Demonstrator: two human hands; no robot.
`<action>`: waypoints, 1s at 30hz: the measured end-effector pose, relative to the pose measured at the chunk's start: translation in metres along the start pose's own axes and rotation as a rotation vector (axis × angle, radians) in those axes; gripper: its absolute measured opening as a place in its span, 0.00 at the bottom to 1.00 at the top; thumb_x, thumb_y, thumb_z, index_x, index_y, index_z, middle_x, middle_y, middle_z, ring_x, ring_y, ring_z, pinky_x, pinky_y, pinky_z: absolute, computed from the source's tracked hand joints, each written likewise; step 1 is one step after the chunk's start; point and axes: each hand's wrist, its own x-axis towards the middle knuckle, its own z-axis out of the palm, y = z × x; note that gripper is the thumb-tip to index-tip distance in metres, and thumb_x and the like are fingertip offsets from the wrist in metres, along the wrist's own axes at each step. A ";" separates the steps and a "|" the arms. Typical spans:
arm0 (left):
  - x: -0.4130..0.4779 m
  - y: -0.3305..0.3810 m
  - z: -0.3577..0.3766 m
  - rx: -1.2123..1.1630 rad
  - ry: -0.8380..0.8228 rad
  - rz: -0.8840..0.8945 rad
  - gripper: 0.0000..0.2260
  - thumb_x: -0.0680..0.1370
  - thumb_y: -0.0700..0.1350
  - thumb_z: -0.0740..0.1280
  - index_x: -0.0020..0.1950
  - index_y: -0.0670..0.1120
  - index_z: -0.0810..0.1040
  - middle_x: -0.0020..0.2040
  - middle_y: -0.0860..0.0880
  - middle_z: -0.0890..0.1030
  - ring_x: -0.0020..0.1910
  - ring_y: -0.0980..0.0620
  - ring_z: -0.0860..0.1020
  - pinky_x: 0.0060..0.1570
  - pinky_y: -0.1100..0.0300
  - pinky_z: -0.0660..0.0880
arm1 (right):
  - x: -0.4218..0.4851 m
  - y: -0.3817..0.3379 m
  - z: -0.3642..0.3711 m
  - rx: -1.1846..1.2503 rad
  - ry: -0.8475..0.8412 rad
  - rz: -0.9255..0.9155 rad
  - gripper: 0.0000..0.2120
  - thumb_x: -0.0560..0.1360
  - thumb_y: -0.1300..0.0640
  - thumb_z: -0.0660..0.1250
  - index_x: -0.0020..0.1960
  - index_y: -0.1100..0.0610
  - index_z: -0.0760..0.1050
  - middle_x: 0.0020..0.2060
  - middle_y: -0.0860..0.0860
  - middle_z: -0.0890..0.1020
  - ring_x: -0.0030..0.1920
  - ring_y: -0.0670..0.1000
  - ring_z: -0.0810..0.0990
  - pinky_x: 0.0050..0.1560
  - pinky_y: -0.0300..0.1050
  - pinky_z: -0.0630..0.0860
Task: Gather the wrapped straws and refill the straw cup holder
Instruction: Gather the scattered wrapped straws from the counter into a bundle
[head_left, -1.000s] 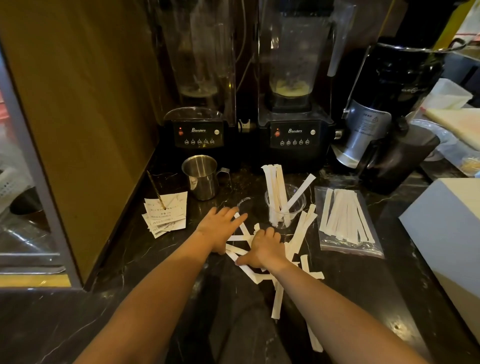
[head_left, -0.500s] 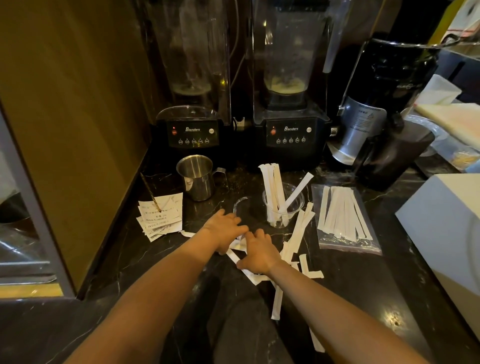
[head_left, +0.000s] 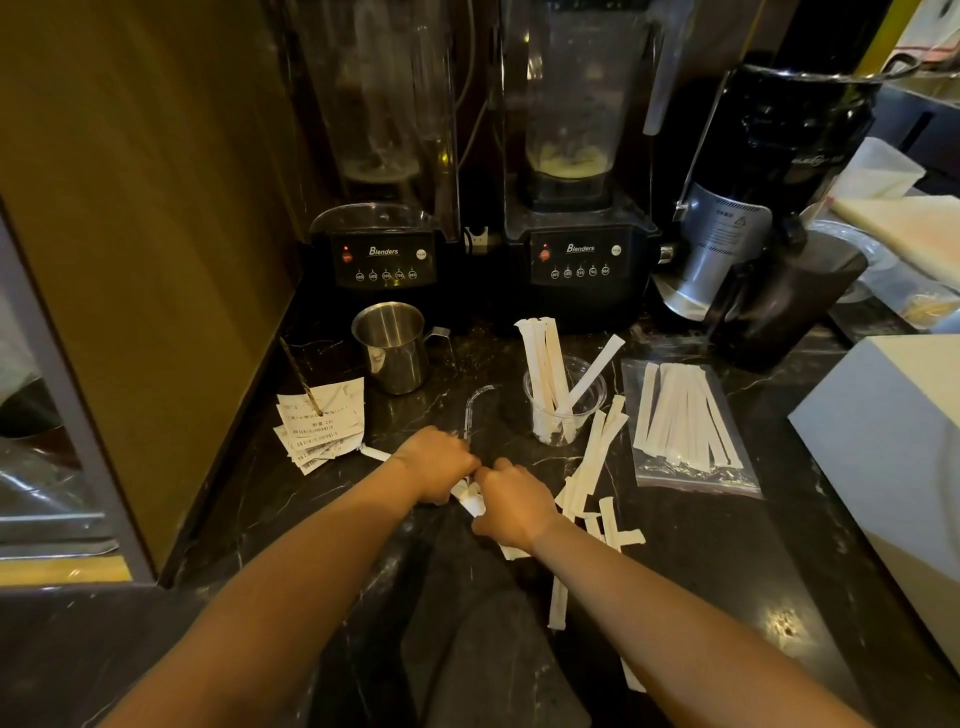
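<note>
Several white paper-wrapped straws (head_left: 589, 478) lie scattered on the black marble counter (head_left: 701, 561) in front of me. A clear plastic cup (head_left: 563, 410) behind them holds several wrapped straws upright. My left hand (head_left: 436, 465) and my right hand (head_left: 511, 501) meet at the middle of the pile, both with fingers curled around a bunch of wrapped straws (head_left: 467, 493). One straw end pokes out left of my left hand. A clear zip bag (head_left: 685, 426) with more wrapped straws lies flat to the right of the cup.
Two black blenders (head_left: 582, 244) stand at the back, a dark grinder (head_left: 769, 208) to their right. A steel pitcher (head_left: 392, 345) and a stack of paper receipts (head_left: 322, 423) sit left. A white box (head_left: 893, 447) fills the right edge. A wooden wall closes the left.
My hands have drawn together from spread flat over the pile to curled around a bunch of straws. The loose straws under them are pulled into the middle.
</note>
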 end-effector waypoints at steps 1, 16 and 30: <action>-0.001 0.001 0.000 -0.006 -0.002 -0.004 0.17 0.74 0.42 0.64 0.63 0.46 0.73 0.60 0.43 0.77 0.59 0.44 0.76 0.56 0.52 0.71 | -0.001 -0.001 0.000 -0.008 0.003 -0.005 0.25 0.72 0.56 0.67 0.67 0.60 0.67 0.63 0.60 0.71 0.63 0.61 0.71 0.61 0.53 0.72; -0.016 0.017 -0.001 -0.109 0.026 -0.110 0.12 0.77 0.39 0.59 0.59 0.41 0.75 0.61 0.41 0.77 0.60 0.43 0.74 0.58 0.52 0.70 | -0.004 -0.008 0.018 0.018 0.123 -0.028 0.14 0.80 0.61 0.51 0.62 0.65 0.67 0.61 0.62 0.76 0.61 0.62 0.75 0.56 0.54 0.73; -0.032 0.019 -0.028 0.069 0.308 -0.230 0.17 0.78 0.43 0.56 0.65 0.42 0.70 0.66 0.43 0.71 0.69 0.43 0.64 0.74 0.43 0.45 | -0.008 -0.008 -0.009 0.289 0.210 -0.054 0.14 0.79 0.62 0.52 0.64 0.63 0.64 0.57 0.64 0.78 0.56 0.64 0.77 0.52 0.55 0.73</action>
